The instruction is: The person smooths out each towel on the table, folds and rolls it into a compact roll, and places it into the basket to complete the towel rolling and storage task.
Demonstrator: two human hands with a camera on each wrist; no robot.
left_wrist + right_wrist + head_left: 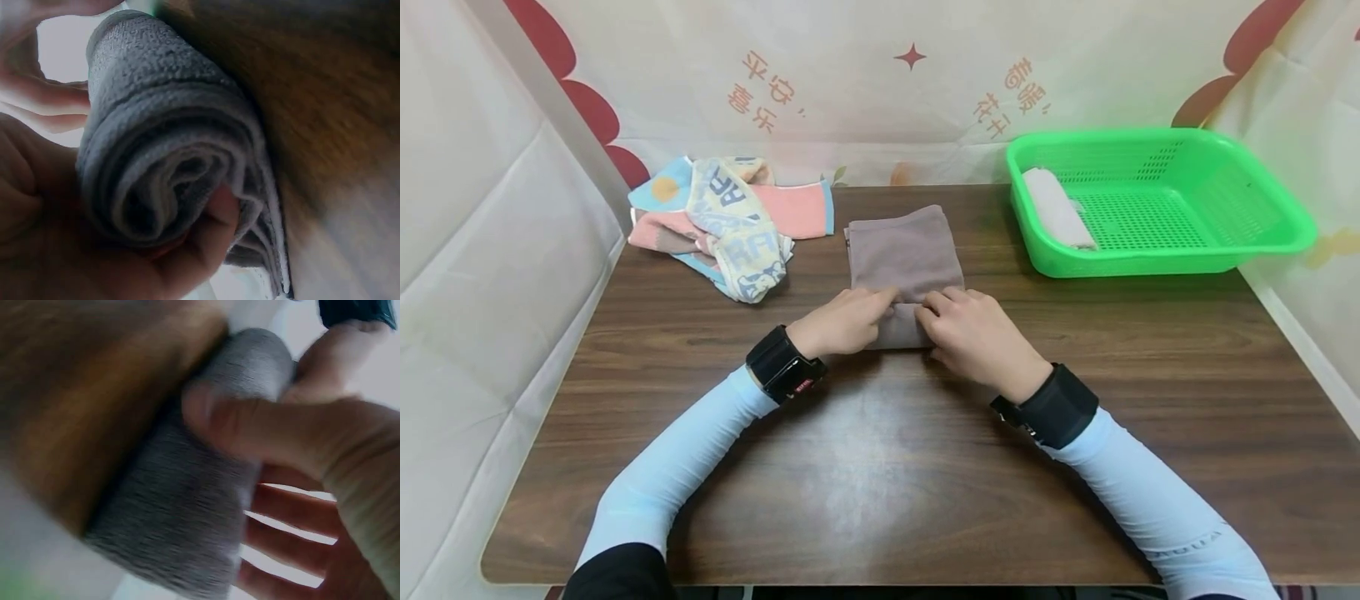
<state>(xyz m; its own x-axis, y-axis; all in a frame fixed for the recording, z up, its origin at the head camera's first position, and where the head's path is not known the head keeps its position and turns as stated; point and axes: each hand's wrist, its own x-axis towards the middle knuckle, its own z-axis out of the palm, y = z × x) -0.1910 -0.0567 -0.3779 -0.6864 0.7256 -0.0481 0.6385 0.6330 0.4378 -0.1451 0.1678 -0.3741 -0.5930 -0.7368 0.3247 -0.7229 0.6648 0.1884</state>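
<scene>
A grey-brown towel [906, 254] lies on the table, its near end rolled up and its far part still a flat folded strip. My left hand [847, 320] grips the left end of the roll. In the left wrist view the spiral end of the rolled towel [165, 156] faces the camera, with a fingertip pressed into its lower edge. From the right, my right hand [977, 340] holds the other end. The right wrist view has the right thumb [250, 422] lying across the rolled towel [175, 506], fingers along its other side.
A crumpled pink, blue and cream patterned cloth [737, 225] lies at the table's back left. At the back right stands a green plastic basket [1157, 262], with a pale rolled cloth [1058, 208] along its left wall. Behind the wooden table [865, 500] hangs a white printed curtain [887, 108].
</scene>
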